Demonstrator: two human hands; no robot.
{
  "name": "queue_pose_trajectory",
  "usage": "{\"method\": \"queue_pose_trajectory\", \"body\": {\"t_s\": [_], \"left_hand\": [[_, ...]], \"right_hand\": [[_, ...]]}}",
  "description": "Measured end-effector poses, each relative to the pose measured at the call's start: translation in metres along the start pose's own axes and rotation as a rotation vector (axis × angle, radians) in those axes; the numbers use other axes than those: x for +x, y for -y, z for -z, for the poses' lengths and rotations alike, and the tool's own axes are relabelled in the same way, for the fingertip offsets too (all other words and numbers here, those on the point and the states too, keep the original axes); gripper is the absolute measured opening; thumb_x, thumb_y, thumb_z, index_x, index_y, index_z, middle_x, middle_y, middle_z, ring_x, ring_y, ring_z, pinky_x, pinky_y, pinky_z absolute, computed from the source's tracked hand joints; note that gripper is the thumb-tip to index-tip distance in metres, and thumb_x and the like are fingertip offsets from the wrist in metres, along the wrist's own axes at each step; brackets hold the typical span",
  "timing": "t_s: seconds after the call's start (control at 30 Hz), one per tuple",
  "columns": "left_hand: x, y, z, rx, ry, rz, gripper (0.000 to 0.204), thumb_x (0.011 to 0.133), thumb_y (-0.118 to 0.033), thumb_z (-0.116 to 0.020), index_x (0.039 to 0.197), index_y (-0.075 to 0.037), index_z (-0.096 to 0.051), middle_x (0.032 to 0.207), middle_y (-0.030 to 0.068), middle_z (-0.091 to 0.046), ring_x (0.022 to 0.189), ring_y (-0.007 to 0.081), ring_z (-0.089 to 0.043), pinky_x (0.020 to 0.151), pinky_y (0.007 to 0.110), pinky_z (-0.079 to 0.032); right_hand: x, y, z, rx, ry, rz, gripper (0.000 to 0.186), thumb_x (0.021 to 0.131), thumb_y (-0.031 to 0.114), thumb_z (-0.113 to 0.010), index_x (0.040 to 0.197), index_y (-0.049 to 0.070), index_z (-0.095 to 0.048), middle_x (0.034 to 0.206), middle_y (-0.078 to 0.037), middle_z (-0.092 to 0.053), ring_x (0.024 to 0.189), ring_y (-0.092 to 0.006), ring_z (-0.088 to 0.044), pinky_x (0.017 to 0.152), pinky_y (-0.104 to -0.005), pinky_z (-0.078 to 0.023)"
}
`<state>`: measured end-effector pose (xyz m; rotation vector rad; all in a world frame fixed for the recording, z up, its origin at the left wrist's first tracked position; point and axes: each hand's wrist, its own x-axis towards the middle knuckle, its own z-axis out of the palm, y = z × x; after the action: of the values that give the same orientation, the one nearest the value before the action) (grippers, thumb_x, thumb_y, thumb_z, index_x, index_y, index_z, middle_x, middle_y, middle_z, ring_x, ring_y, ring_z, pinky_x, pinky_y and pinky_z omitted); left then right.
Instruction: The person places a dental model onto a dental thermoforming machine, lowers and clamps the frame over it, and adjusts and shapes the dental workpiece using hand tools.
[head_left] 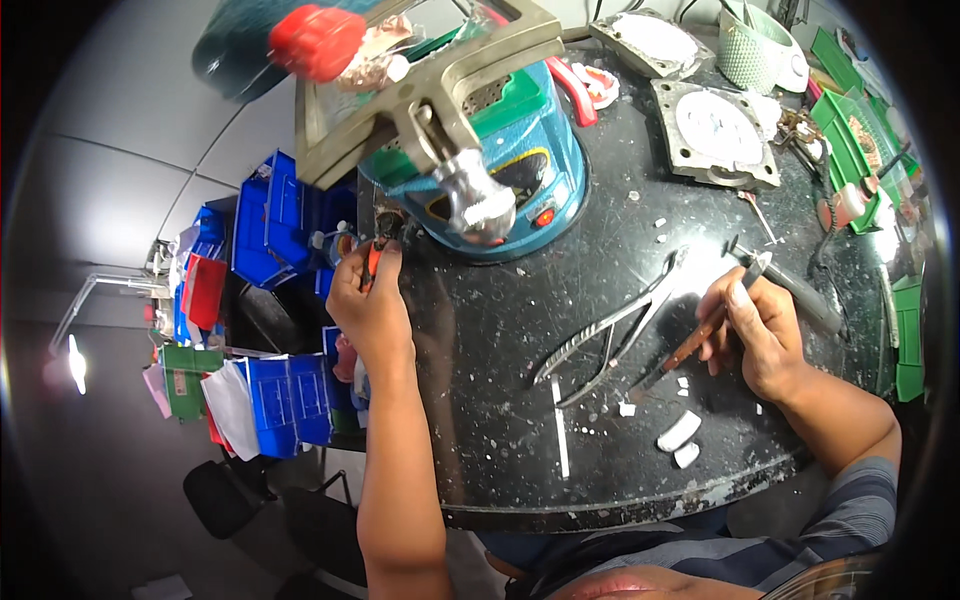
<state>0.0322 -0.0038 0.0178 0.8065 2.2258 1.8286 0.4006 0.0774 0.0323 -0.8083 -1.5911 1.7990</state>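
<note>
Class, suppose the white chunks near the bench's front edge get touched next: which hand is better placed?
Right, likely: the right hand is nearer the white chunks, and its brown-handled tool extends toward them. The left hand is farther off, beside the blue machine, holding an orange object.

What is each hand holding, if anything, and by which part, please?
The right hand grips a slim brown-handled tool around its middle. The left hand holds a small orange-and-black object by its orange part; its kind cannot be told.
</note>
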Motion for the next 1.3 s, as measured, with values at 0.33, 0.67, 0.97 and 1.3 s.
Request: {"method": "queue_pose_trajectory", "body": {"t_s": [0.33,0.67,0.97,1.3], "left_hand": [[-0.003,0.003,-0.001,0.099,0.018,-0.098,0.017,0.082,0.003,-0.072,0.098,0.005,-0.066,0.087,0.0027,-0.07,0.077,0.0062,-0.059,0.073,0.022,-0.045],[-0.001,0.009,0.009,-0.054,0.138,0.039,0.037,0.085,-0.004,-0.077,0.118,0.002,-0.061,0.11,0.0089,-0.069,0.102,0.0129,-0.062,0.096,0.028,-0.043],[-0.001,0.012,0.003,0.092,0.052,-0.092,0.021,0.082,0.009,-0.061,0.101,0.004,-0.067,0.089,0.0022,-0.068,0.083,0.0057,-0.059,0.076,0.02,-0.045],[-0.014,-0.005,0.004,0.204,0.091,-0.084,0.027,0.085,-0.007,-0.076,0.107,0.002,-0.065,0.091,0.006,-0.069,0.081,0.0128,-0.063,0.079,0.029,-0.05]], "right_hand": [[0.005,0.009,0.004,-0.04,0.097,-0.063,0.017,0.1,0.012,-0.061,0.105,-0.003,-0.057,0.081,-0.008,-0.065,0.07,-0.0105,-0.064,0.057,-0.0237,-0.052],[0.007,0.007,0.005,-0.096,0.068,-0.054,0.018,0.098,0.011,-0.064,0.103,-0.005,-0.061,0.074,-0.008,-0.067,0.059,-0.0084,-0.062,0.053,-0.0222,-0.05],[0.006,0.008,0.008,-0.124,0.086,-0.025,0.018,0.098,0.012,-0.065,0.102,-0.005,-0.061,0.074,-0.008,-0.066,0.06,-0.0092,-0.063,0.053,-0.023,-0.05],[0.003,-0.004,0.006,-0.1,0.037,-0.045,0.025,0.105,0.022,-0.052,0.1,-0.002,-0.057,0.075,-0.01,-0.066,0.055,-0.0124,-0.063,0.049,-0.0246,-0.05]]}}
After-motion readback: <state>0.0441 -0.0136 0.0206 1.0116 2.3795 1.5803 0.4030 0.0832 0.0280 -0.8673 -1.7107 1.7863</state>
